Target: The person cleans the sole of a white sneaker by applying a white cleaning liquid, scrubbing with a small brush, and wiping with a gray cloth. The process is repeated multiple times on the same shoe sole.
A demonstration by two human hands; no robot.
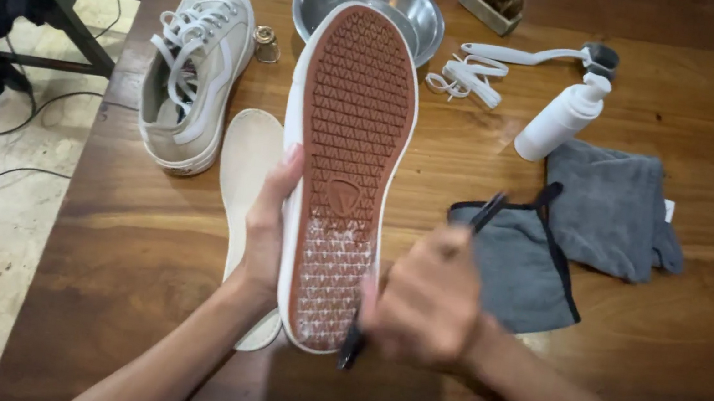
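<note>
My left hand grips the left edge of a white shoe turned sole up, its brown ribbed sole facing me. White foam covers the heel part of the sole. My right hand, blurred, is closed around a dark-handled brush whose head meets the heel at the shoe's right edge; the handle tip sticks up past my fingers. A pale insole lies on the table under my left hand.
The matching beige shoe stands upright at the left. A metal bowl sits behind the held shoe. Loose white laces, a white pump bottle, another brush and two grey cloths lie to the right on the wooden table.
</note>
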